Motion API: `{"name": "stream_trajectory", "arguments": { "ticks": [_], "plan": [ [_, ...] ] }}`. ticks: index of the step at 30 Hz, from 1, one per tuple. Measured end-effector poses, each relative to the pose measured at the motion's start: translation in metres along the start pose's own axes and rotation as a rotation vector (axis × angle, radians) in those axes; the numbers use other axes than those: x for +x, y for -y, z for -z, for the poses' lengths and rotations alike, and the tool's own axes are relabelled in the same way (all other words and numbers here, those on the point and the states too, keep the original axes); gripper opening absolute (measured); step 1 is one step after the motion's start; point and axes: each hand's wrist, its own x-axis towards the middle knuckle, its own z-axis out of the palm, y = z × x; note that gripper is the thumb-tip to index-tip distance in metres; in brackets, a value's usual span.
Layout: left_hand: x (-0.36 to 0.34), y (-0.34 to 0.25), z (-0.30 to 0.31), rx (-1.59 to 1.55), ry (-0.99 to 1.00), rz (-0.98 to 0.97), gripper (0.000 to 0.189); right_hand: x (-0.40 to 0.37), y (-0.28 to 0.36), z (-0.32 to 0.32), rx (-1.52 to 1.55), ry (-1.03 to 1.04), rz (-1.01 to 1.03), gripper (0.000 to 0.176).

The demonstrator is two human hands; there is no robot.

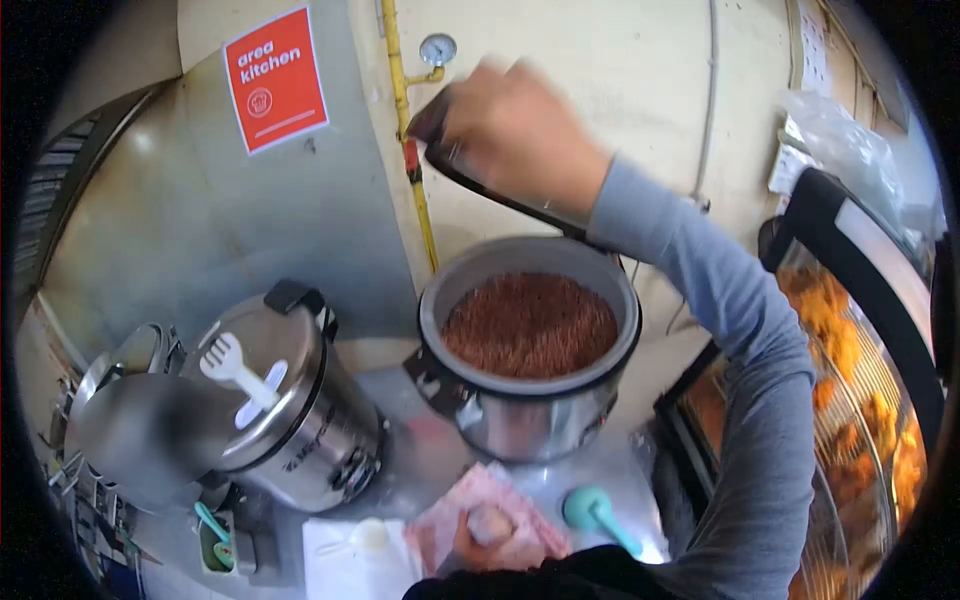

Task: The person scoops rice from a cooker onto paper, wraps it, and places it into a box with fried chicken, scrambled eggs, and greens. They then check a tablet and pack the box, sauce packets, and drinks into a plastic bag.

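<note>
My right hand (pixel 515 125), in a grey sleeve and blurred, is raised above an open rice cooker (pixel 530 425). Its fingers close on the front edge of the cooker's lid (pixel 480 187), which stands tilted up on its hinge. Reddish-brown grains like cooked rice (pixel 530 325) fill part of the grey inner pot. Low in front of the cooker, my left hand (pixel 475 545) curls around a small round whitish thing (pixel 490 524) whose kind I cannot make out. Under it lies a pink-and-white patterned cloth or paper (pixel 440 530).
A second steel cooker (pixel 330 440), lid down, stands left with a white spatula (pixel 228 362) on top. A teal scoop (pixel 590 512), a white sheet (pixel 355 560) and a small metal container (pixel 225 555) are nearby. Right is a food display case (pixel 850 400); a yellow pipe (pixel 402 90) runs behind.
</note>
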Motion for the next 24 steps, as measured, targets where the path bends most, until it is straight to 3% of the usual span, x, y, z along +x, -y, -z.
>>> {"name": "stream_trajectory", "arguments": {
  "ticks": [1, 2, 3, 5, 6, 8, 9, 10, 12, 14, 15, 16, 17, 19, 20, 21, 23, 24],
  "plan": [
    [-0.013, 0.000, 0.004, 0.017, 0.027, -0.001, 0.070, -0.012, 0.039, -0.009, -0.093, 0.071, 0.089, 0.010],
    [-0.025, -0.001, 0.008, 0.066, 0.059, -0.012, 0.070, -0.024, 0.079, -0.013, -0.067, 0.283, 0.081, 0.011],
    [-0.037, 0.000, 0.014, 0.151, 0.095, -0.045, 0.071, -0.039, 0.110, -0.021, 0.007, 0.267, 0.102, 0.010],
    [-0.052, -0.003, 0.025, 0.366, 0.187, -0.144, 0.071, -0.062, 0.161, -0.025, 0.076, 0.448, -0.009, 0.020],
    [-0.055, -0.011, 0.028, 0.228, 0.201, -0.020, 0.072, -0.072, 0.181, -0.029, 0.108, 0.496, -0.096, 0.028],
    [-0.062, -0.018, 0.028, -0.325, 0.149, 0.354, 0.075, -0.087, 0.219, -0.028, 0.110, 0.441, -0.353, 0.044],
    [-0.075, -0.024, 0.024, -0.294, 0.133, 0.353, 0.068, -0.095, 0.234, -0.027, 0.104, 0.415, -0.477, 0.052],
    [-0.074, -0.020, 0.036, -0.253, 0.172, 0.341, 0.066, -0.115, 0.241, -0.043, -0.031, 0.381, -0.455, 0.063],
    [-0.068, -0.002, 0.066, -0.174, 0.245, 0.322, 0.060, -0.122, 0.252, -0.055, 0.002, 0.250, -0.553, 0.055],
    [-0.087, 0.004, 0.074, -0.191, 0.277, 0.290, 0.049, -0.116, 0.255, -0.066, 0.104, 0.258, -0.738, 0.048],
    [-0.096, 0.007, 0.073, -0.182, 0.303, 0.287, 0.044, -0.097, 0.248, -0.051, 0.133, 0.517, -0.806, 0.042],
    [-0.104, 0.010, 0.073, -0.232, 0.470, 0.293, 0.042, -0.099, 0.245, -0.052, 0.102, 0.561, -0.819, 0.037],
    [-0.110, 0.016, 0.074, -0.292, 0.640, 0.310, 0.040, -0.067, 0.254, -0.015, 0.136, 0.920, -0.919, 0.034],
    [-0.162, 0.025, 0.042, -0.256, 0.550, 0.362, 0.026, -0.063, 0.328, 0.037, 0.118, 0.779, -1.016, 0.037],
    [-0.205, 0.023, 0.017, -0.126, 0.314, 0.373, 0.015, -0.085, 0.368, 0.048, 0.236, 0.626, -0.986, 0.039],
    [-0.202, 0.044, 0.038, -0.204, 0.707, 0.467, 0.016, -0.105, 0.408, 0.061, 0.355, 0.485, -0.938, 0.042],
    [-0.226, 0.091, 0.044, -0.254, 1.023, 0.579, 0.029, -0.159, 0.530, 0.132, 0.214, 0.221, -0.929, 0.043],
    [-0.271, 0.110, 0.031, -0.191, 0.941, 0.604, 0.041, -0.160, 0.584, 0.201, 0.153, 0.335, -1.112, 0.050]
  ]
}}
